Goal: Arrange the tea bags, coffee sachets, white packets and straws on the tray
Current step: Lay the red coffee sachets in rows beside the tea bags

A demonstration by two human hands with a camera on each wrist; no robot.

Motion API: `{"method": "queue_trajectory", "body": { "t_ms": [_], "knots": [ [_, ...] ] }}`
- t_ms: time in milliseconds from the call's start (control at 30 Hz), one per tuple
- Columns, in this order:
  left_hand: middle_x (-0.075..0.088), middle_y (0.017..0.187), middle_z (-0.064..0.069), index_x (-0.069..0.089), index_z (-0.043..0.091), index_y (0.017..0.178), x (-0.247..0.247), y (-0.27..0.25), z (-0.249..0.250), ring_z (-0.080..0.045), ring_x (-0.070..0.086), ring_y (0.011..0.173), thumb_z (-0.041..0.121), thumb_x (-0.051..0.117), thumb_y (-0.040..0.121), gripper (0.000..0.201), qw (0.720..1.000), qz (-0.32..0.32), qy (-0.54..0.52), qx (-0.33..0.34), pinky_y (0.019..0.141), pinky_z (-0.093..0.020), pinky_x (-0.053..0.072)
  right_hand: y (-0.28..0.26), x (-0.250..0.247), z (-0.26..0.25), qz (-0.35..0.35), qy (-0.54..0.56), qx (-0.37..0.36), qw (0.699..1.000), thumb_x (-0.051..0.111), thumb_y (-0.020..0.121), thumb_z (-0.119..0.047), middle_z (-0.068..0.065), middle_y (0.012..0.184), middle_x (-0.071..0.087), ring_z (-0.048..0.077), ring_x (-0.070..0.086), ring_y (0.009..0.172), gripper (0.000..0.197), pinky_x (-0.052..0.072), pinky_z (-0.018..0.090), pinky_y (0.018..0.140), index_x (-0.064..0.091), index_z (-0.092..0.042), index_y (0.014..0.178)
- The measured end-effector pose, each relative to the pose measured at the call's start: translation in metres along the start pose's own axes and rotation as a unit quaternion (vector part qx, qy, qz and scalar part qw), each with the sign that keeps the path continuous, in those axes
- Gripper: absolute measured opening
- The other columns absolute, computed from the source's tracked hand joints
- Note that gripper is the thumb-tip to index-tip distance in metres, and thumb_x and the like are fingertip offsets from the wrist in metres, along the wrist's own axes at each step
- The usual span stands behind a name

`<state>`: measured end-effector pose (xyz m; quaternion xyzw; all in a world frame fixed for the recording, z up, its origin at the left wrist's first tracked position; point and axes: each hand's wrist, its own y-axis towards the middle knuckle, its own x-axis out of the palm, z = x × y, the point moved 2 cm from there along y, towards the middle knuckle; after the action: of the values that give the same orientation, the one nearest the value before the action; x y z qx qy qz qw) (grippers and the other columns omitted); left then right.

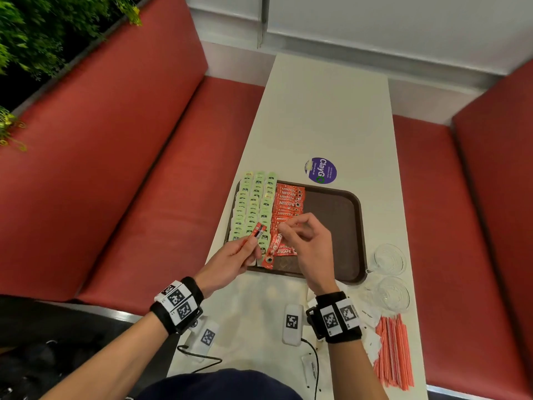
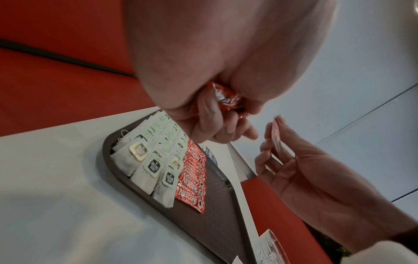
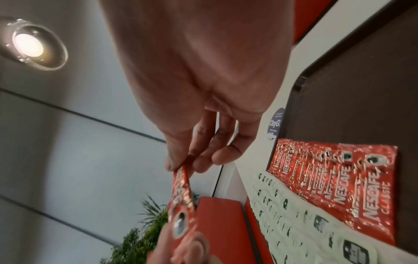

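A brown tray carries three columns of green-tagged tea bags on its left side and a column of red coffee sachets beside them. My left hand grips a small bundle of red sachets over the tea bags. My right hand pinches one red sachet by its top end, and it hangs over the tray's near edge. In the right wrist view the pinched sachet dangles from thumb and fingertips. Orange straws and white packets lie on the table at the near right.
Two clear glass cups stand right of the tray. A purple round sticker sits on the table beyond it. White marker boxes with cables lie near the table's front edge. Red bench seats flank the narrow white table.
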<state>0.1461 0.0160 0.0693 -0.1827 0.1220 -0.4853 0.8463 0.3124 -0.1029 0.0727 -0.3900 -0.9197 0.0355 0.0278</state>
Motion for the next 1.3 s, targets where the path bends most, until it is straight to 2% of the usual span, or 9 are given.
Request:
{"method": "queue_trajectory", "body": {
  "t_ms": [133, 300, 433, 500, 567, 733, 900, 1033, 1300],
  "knots": [
    [0.033, 0.068, 0.007, 0.062, 0.016, 0.104, 0.002, -0.003, 0.007, -0.011, 0.025, 0.056, 0.055, 0.051, 0.106, 0.040, 1.000, -0.013, -0.003, 0.018, 0.050, -0.024, 0.022, -0.007, 0.011, 0.000, -0.062, -0.036, 0.001, 0.997, 0.087, 0.093, -0.018, 0.006, 0.094, 0.081, 0.027, 0.078, 0.090, 0.014, 0.065, 0.040, 0.082, 0.075, -0.013, 0.099],
    [0.057, 0.055, 0.023, 0.063, 0.015, 0.121, 0.013, -0.009, 0.024, 0.005, 0.054, 0.050, 0.019, 0.055, 0.111, 0.013, 0.998, -0.012, 0.018, 0.066, 0.055, -0.013, 0.042, -0.014, 0.020, 0.008, -0.045, -0.010, 0.024, 0.999, 0.078, 0.101, -0.019, 0.003, 0.099, 0.078, 0.025, 0.074, 0.092, 0.007, 0.062, 0.037, 0.080, 0.079, -0.014, 0.099],
    [0.056, 0.080, -0.005, 0.066, 0.008, 0.130, 0.012, -0.009, 0.026, -0.016, 0.050, 0.060, 0.020, 0.060, 0.110, 0.024, 0.995, 0.066, -0.015, 0.078, 0.073, -0.057, 0.038, -0.020, 0.015, 0.017, -0.069, 0.012, 0.081, 0.994, 0.077, 0.103, -0.029, 0.008, 0.105, 0.076, 0.029, 0.075, 0.091, 0.018, 0.063, 0.041, 0.073, 0.072, -0.019, 0.117],
    [0.047, 0.062, -0.001, 0.070, 0.013, 0.126, 0.008, -0.002, 0.015, -0.008, 0.043, 0.051, 0.025, 0.063, 0.109, 0.023, 0.992, 0.096, -0.058, 0.061, 0.050, -0.042, 0.036, -0.024, 0.010, 0.020, -0.088, 0.028, 0.103, 0.990, 0.085, 0.095, -0.018, 0.014, 0.107, 0.076, 0.036, 0.078, 0.095, 0.029, 0.064, 0.041, 0.078, 0.068, -0.014, 0.117],
    [0.037, 0.064, 0.010, 0.071, 0.017, 0.109, 0.005, 0.004, 0.002, -0.011, 0.027, 0.055, 0.036, 0.066, 0.106, 0.020, 0.988, 0.093, -0.115, 0.035, 0.047, -0.025, 0.023, -0.027, 0.004, 0.020, -0.087, 0.040, 0.097, 0.991, 0.086, 0.092, -0.010, 0.017, 0.106, 0.078, 0.036, 0.079, 0.096, 0.026, 0.065, 0.046, 0.085, 0.069, -0.007, 0.112],
    [0.030, 0.066, 0.007, 0.074, 0.013, 0.098, 0.000, 0.013, -0.014, -0.012, 0.020, 0.055, 0.039, 0.066, 0.105, 0.028, 0.984, 0.115, -0.133, 0.015, 0.047, -0.024, 0.019, -0.028, -0.016, 0.014, -0.042, -0.019, 0.057, 0.997, 0.088, 0.090, -0.014, 0.006, 0.105, 0.082, 0.031, 0.079, 0.098, 0.016, 0.066, 0.047, 0.090, 0.079, -0.014, 0.104],
    [0.040, 0.061, 0.013, 0.073, 0.020, 0.106, 0.003, 0.017, -0.017, -0.009, 0.026, 0.053, 0.041, 0.064, 0.107, 0.023, 0.989, 0.111, -0.102, -0.007, 0.047, -0.024, 0.022, -0.023, -0.024, 0.016, -0.062, -0.111, 0.036, 0.991, 0.095, 0.081, -0.011, -0.009, 0.114, 0.081, 0.009, 0.078, 0.107, 0.032, 0.064, 0.026, 0.088, 0.080, -0.023, 0.106],
    [0.038, 0.061, 0.014, 0.071, 0.006, 0.110, 0.002, 0.018, -0.025, -0.011, 0.024, 0.055, 0.046, 0.061, 0.107, 0.040, 0.989, 0.113, -0.089, -0.023, 0.049, -0.027, 0.019, -0.004, -0.042, 0.046, -0.037, -0.259, -0.002, 0.965, 0.096, 0.082, -0.016, -0.017, 0.112, 0.076, 0.003, 0.075, 0.102, 0.034, 0.063, 0.025, 0.090, 0.076, -0.037, 0.100],
    [0.032, 0.069, 0.007, 0.073, 0.011, 0.109, -0.008, 0.016, -0.042, -0.010, 0.024, 0.056, 0.042, 0.064, 0.107, 0.032, 0.990, 0.112, -0.079, -0.042, 0.050, -0.028, 0.018, 0.026, -0.058, 0.100, -0.128, -0.404, 0.000, 0.906, 0.094, 0.080, -0.006, -0.020, 0.105, 0.064, 0.000, 0.063, 0.096, 0.038, 0.053, 0.024, 0.086, 0.069, -0.031, 0.093]
  ]
}}
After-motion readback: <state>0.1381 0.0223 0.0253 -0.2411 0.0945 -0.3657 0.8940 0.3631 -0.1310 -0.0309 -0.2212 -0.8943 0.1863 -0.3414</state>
